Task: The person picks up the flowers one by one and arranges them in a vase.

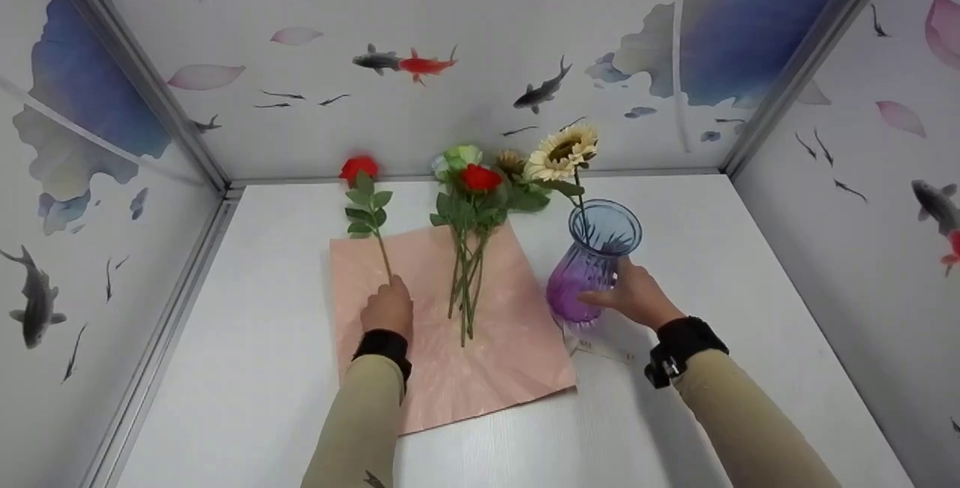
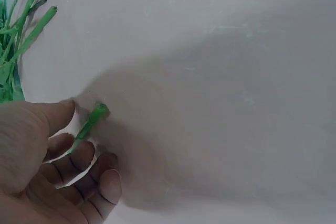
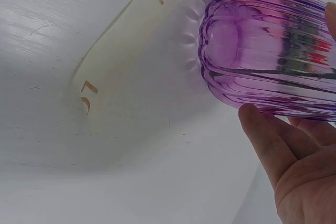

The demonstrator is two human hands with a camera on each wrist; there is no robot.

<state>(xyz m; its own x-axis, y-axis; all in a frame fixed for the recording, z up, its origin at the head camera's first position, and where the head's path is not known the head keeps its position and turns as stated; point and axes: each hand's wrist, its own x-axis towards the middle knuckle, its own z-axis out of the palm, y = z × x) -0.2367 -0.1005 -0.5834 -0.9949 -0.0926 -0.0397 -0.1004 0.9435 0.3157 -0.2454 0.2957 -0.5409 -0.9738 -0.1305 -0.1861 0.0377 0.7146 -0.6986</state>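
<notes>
My left hand (image 1: 388,309) holds a red rose (image 1: 359,167) near the lower end of its leafy stem, low over the pink wrapping paper (image 1: 495,387). In the left wrist view the cut stem end (image 2: 97,113) pokes out between thumb and curled fingers. At the right, my right hand (image 1: 639,296) grips a ribbed glass vase (image 1: 571,289), purple below and blue at the rim, with the thumb across its front. A cream sunflower (image 1: 562,154) stands in the vase, leaning against the rim.
Several flowers lie together on the paper's far part, with a red rose head (image 1: 480,178), a pale green bloom (image 1: 461,158) and a brownish flower (image 1: 511,163). A cream ribbon with gold letters (image 3: 123,40) lies by the vase's base. Patterned walls (image 1: 480,7) enclose the white table (image 1: 255,300).
</notes>
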